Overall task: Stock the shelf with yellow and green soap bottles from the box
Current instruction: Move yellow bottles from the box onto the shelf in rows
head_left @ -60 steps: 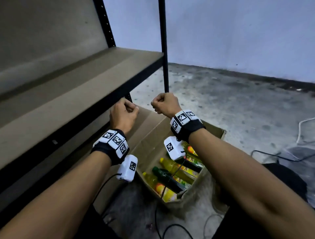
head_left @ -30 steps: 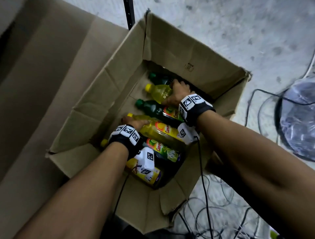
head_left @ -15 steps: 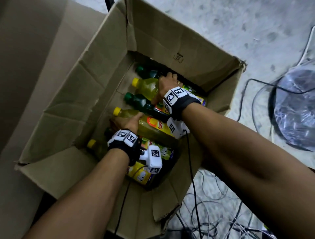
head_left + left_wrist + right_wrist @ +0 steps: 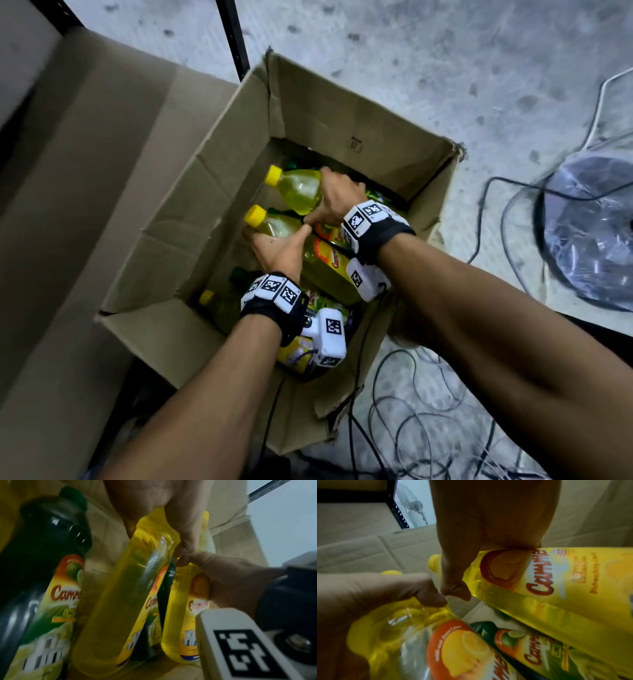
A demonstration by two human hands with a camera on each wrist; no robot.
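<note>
Both hands are inside the open cardboard box [image 4: 383,137]. My left hand [image 4: 277,251] grips a yellow soap bottle [image 4: 274,226] just below its yellow cap; the same bottle [image 4: 120,595] fills the middle of the left wrist view. My right hand [image 4: 337,200] grips a second yellow bottle [image 4: 298,186] by its shoulder, seen large in the right wrist view [image 4: 565,588]. The two thumbs almost touch. Both bottles sit raised above the pile. Green bottles [image 4: 42,561] and more yellow ones lie beneath, partly hidden by my arms.
A black shelf post [image 4: 233,37] stands just behind the box, and brown shelf boards [image 4: 68,171] run along the left. Loose cables [image 4: 411,411] trail over the concrete floor, and a plastic-wrapped fan [image 4: 596,233] stands at the right.
Two seconds ago both fists were up by the shelf edge. They then dropped into the box, closed on two yellow bottles, and have now raised them off the pile.
</note>
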